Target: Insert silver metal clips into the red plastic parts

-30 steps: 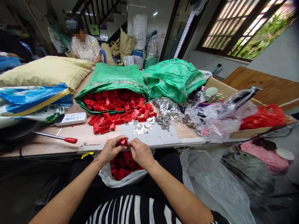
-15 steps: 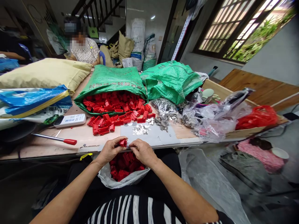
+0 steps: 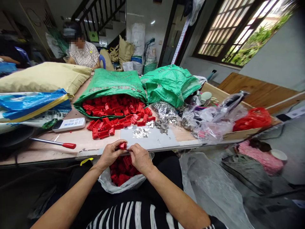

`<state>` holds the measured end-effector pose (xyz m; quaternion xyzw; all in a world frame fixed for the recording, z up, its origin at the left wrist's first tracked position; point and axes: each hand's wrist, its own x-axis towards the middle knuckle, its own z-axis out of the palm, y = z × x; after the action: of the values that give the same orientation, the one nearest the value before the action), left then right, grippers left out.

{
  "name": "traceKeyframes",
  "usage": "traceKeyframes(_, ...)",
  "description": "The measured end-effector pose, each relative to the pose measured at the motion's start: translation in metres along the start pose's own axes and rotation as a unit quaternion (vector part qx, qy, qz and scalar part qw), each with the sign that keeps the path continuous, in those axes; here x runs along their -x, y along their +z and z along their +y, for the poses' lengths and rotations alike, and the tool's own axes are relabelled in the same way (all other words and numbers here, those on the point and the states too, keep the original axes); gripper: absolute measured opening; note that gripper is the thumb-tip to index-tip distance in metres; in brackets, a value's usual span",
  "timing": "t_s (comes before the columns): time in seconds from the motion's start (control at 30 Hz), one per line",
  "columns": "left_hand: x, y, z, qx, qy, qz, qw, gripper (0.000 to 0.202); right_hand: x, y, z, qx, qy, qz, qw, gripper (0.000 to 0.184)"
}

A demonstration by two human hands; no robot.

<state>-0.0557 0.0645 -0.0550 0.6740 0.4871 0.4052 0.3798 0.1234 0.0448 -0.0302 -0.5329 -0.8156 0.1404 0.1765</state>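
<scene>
"What's the room like?"

"A crowded workroom: sacks stacked far off, and a seated co-worker (image 3: 83,54) beyond a long pale wooden table (image 3: 78,141)."

"What's on the table?"

"Far centre, a green woven sack (image 3: 111,81) lies open, spilling red plastic pieces (image 3: 102,125) toward the near edge. Right of those, a grey card (image 3: 152,140) with a heap of small silver metal bits (image 3: 140,133) reaches that edge. To the left lie a white remote control (image 3: 69,124) and a red-handled screwdriver (image 3: 69,145)."

"And the hands?"

"Both are just nearer than the table edge, close together, almost touching. The left hand (image 3: 109,155) and right hand (image 3: 140,158) pinch a small red plastic piece (image 3: 123,145) between them, fingers closed on it."

"What's below them?"

"A white plastic bag (image 3: 121,184) sits in the lap, full of more red pieces (image 3: 122,168), directly beneath the hands. A clear plastic sheet (image 3: 205,187) hangs to the right, beyond the right forearm (image 3: 176,200)."
</scene>
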Motion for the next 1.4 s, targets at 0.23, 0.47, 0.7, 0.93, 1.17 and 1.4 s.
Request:
traceKeyframes(0.23,0.004,0.005,-0.009,-0.029,0.022,0.034,0.999,0.037,0.000,0.002,0.007,-0.050,-0.017,0.021,0.998,0.014)
traceKeyframes(0.47,0.005,0.002,-0.010,-0.032,0.024,0.024,0.999,0.034,-0.008,-0.007,0.015,-0.086,-0.028,0.006,0.996,0.013)
traceKeyframes(0.7,0.005,0.005,-0.010,-0.052,0.035,0.049,0.997,0.033,-0.004,-0.007,0.015,-0.083,-0.023,0.003,0.996,0.012)
traceKeyframes(0.93,0.006,0.008,-0.011,-0.060,0.035,0.068,0.995,0.035,-0.003,-0.002,0.016,-0.098,-0.019,0.018,0.995,0.012)
traceKeyframes(1.17,0.009,0.008,-0.009,-0.091,0.047,0.081,0.991,0.036,-0.003,-0.003,0.015,-0.087,-0.014,0.010,0.996,0.013)
traceKeyframes(1.4,0.009,0.015,-0.009,-0.116,0.054,0.109,0.986,0.035,0.000,0.000,0.009,-0.011,-0.015,0.012,1.000,0.015)
